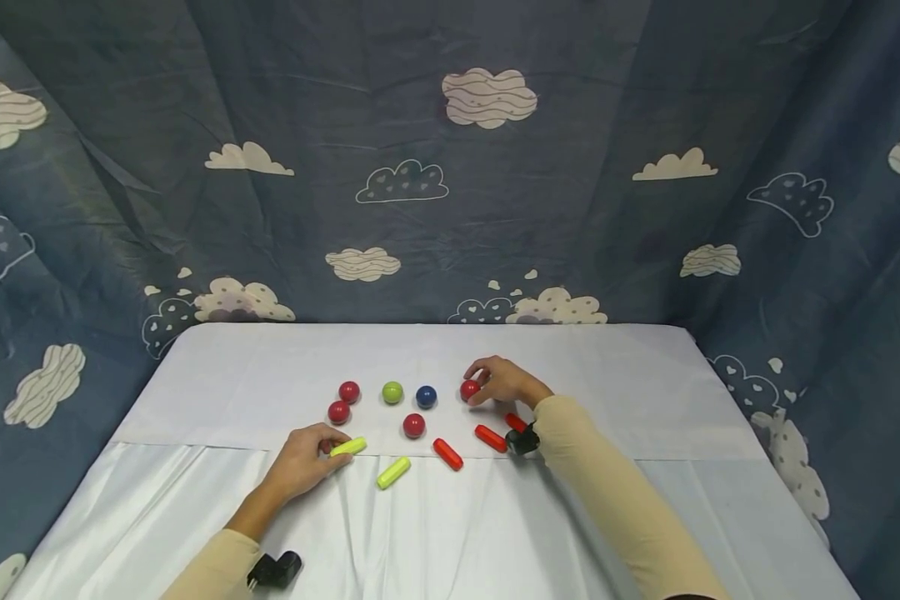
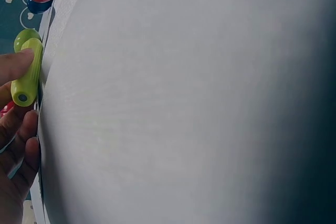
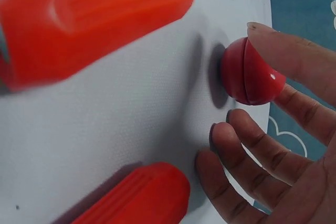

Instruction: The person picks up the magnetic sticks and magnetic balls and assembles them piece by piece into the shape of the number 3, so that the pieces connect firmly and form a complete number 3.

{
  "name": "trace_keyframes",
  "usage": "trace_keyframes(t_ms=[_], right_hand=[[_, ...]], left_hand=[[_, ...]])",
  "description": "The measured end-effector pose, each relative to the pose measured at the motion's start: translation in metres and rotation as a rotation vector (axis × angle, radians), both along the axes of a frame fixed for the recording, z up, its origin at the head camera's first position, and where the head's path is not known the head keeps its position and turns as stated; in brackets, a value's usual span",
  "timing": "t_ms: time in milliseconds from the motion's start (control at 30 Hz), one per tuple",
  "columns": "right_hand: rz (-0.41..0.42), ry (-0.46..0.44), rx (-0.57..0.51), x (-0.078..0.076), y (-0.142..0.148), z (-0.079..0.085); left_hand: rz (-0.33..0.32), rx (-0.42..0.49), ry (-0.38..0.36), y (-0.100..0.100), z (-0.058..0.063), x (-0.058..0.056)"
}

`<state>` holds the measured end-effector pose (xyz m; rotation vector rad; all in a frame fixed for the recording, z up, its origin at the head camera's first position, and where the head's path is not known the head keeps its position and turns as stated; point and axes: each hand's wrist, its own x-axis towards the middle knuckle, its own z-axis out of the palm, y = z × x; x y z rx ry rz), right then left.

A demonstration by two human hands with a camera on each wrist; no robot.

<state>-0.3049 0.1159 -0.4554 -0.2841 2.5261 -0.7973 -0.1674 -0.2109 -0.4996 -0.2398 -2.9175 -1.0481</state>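
One yellow-green cylinder [image 1: 348, 447] is pinched between thumb and fingers of the left hand [image 1: 306, 458], left of a second such cylinder [image 1: 393, 472] laid on the white cloth [image 1: 630, 375]. One red ball [image 1: 469, 390] is pinched by the right hand [image 1: 504, 382], right of the blue ball [image 1: 426, 397]; its three free fingers [image 3: 252, 177] are held slightly apart.

Red balls [image 1: 469, 389], yellow-green cylinders [image 1: 350, 447], red cylinders [image 1: 447, 454], cloud-patterned blue curtain [image 1: 555, 208]

The left hand [image 2: 14, 151] pinches a yellow-green cylinder [image 2: 28, 77] overlapping a green ball [image 2: 24, 35] behind.
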Motion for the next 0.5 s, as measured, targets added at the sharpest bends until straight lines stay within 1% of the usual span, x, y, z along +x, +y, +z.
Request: trace_keyframes(t_ms=[100,267,333,500], right_hand=[[-0.004,0.001,0.001,0.0004,-0.0021,-0.0014],[0.003,0.007,0.015,0.0015,-0.0028,-0.0049],[0.004,0.015,0.016,0.0015,-0.0031,-0.0056],[-0.013,0.037,-0.003,-0.0007,-0.0060,-0.0054]], left_hand=[[0.011,0.008,-0.006,0.0002,0.0005,0.0014],[0.016,0.022,-0.044,0.0017,-0.0004,0.0034],[0.018,0.026,-0.053,0.0019,0.0000,0.0027],[0.031,0.009,-0.046,0.0007,0.0030,-0.0006]])
